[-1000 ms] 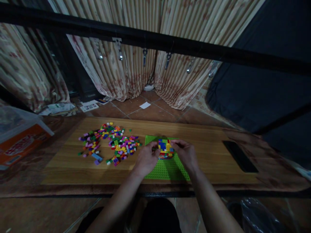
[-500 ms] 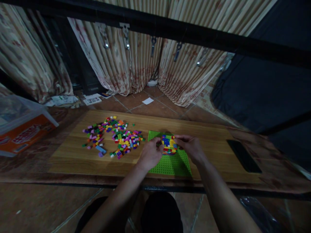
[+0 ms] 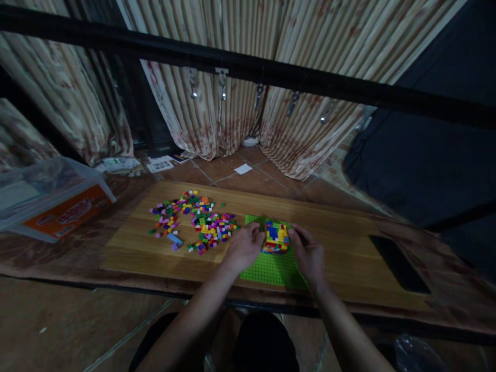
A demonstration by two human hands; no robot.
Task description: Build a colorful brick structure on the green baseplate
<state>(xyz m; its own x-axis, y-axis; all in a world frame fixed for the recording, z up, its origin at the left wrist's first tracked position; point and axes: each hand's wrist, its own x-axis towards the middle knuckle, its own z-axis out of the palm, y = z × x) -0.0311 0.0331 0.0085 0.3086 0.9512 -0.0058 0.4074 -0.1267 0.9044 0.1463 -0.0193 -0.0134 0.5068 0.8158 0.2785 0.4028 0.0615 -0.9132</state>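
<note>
A block of toy building bricks (image 3: 276, 237) in blue, yellow, red and other colours is on the green baseplate (image 3: 267, 271), toward its far part. At the block's left side is my left hand (image 3: 245, 249), its thumb and fingers curled in against it. My right hand (image 3: 309, 254) is on the opposite side, with thumb and fingertips closed at the block's right edge. Between them the two hands grip the block. Its underside and the exact finger contacts are hidden.
Loose bricks (image 3: 211, 227) lie scattered on the wooden board (image 3: 135, 253) left of the baseplate. A clear plastic box (image 3: 70, 201) with an orange label stands far left. At the right lies a dark flat phone-like slab (image 3: 399, 263). A black bar (image 3: 232, 67) crosses above.
The view has shifted, so everything sits slightly lower and to the right. My right fingers have moved from the block's far right corner down along its right side, uncovering more of its top.
</note>
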